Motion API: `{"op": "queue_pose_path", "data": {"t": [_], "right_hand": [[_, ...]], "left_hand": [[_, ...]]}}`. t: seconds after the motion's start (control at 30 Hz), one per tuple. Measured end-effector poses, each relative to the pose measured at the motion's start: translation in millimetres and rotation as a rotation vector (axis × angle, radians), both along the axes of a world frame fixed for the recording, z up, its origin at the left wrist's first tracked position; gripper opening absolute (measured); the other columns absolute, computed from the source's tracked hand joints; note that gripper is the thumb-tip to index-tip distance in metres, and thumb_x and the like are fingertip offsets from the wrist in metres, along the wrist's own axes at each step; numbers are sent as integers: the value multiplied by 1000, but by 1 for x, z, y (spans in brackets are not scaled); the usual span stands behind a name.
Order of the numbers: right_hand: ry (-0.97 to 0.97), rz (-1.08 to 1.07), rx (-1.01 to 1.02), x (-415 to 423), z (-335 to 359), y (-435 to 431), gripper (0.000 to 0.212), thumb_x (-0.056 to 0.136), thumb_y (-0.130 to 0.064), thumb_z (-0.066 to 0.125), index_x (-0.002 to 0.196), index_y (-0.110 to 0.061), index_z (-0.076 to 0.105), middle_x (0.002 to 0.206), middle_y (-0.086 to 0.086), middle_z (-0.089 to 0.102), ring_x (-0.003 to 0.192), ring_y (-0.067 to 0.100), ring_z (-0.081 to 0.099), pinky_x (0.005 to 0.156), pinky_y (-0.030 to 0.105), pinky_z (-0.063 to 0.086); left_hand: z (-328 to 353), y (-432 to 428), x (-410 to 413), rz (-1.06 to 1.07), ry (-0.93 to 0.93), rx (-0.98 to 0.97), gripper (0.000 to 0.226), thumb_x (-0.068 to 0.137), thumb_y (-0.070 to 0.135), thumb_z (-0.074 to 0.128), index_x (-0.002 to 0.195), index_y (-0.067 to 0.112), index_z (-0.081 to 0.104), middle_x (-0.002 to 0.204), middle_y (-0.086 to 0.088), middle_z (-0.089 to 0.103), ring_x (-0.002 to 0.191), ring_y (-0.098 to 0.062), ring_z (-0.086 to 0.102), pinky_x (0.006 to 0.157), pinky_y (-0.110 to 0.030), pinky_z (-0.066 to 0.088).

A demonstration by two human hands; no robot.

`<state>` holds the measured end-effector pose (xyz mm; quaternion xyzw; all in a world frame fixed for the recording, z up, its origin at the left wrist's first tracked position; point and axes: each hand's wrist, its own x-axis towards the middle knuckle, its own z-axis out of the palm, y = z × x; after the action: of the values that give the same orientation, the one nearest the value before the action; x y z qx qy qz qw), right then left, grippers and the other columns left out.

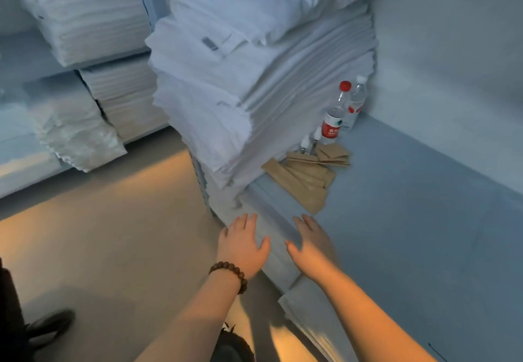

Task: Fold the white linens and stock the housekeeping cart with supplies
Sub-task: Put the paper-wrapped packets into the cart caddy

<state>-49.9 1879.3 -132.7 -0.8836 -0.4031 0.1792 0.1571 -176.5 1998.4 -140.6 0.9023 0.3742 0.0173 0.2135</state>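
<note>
A tall stack of folded white linens [226, 101] stands on a grey-white surface [410, 220], with a loosely folded white piece [254, 2] on top. My left hand [243, 244], a bead bracelet on its wrist, reaches out with straight fingers near the foot of the stack by the surface's front edge. My right hand [311, 241] is stretched out flat beside it, fingers straight, over the surface's edge. Neither hand holds anything.
Two water bottles [339, 112] and small white bottles [308, 143] stand right of the stack, with brown paper packets [305, 177] in front. Shelves with more white linen stacks [85, 13] fill the left. A wall [452, 36] bounds the right. The beige floor [99, 248] lies below.
</note>
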Motion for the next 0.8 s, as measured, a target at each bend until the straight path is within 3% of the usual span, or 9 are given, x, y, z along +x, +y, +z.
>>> {"op": "queue_pose_path", "data": {"t": [0.27, 0.53, 0.63, 0.8], "right_hand": [[-69, -121, 23, 38, -4, -25, 64, 92, -37, 51, 148, -17, 28, 157, 5, 21, 145, 20, 19, 116, 31, 18], [-45, -154, -44, 90, -12, 14, 63, 93, -36, 51, 148, -18, 26, 158, 6, 18, 145, 22, 15, 116, 38, 20], [-91, -130, -103, 106, -16, 33, 63, 92, -37, 51, 147, -19, 24, 157, 5, 20, 144, 23, 17, 115, 39, 22], [-57, -92, -258, 128, -28, 52, 70, 93, -43, 49, 151, -19, 18, 160, 6, 9, 147, 24, 4, 118, 43, 13]], "left_hand": [[10, 1, 55, -151, -15, 69, 67, 91, 51, 43, 148, 19, 28, 154, -5, 31, 142, -21, 26, 114, -41, 22], [9, 70, 113, -349, 185, 46, 74, 95, 49, 41, 153, 23, 5, 161, -2, 6, 148, -20, 6, 120, -42, 7], [1, 87, 131, -468, 211, 101, 73, 95, 45, 43, 153, 21, 6, 161, -4, 5, 148, -22, 4, 120, -42, 8], [-15, 108, 173, -669, 303, 171, 75, 94, 40, 47, 152, 13, 10, 161, -7, 2, 147, -25, 0, 119, -44, 8]]}}
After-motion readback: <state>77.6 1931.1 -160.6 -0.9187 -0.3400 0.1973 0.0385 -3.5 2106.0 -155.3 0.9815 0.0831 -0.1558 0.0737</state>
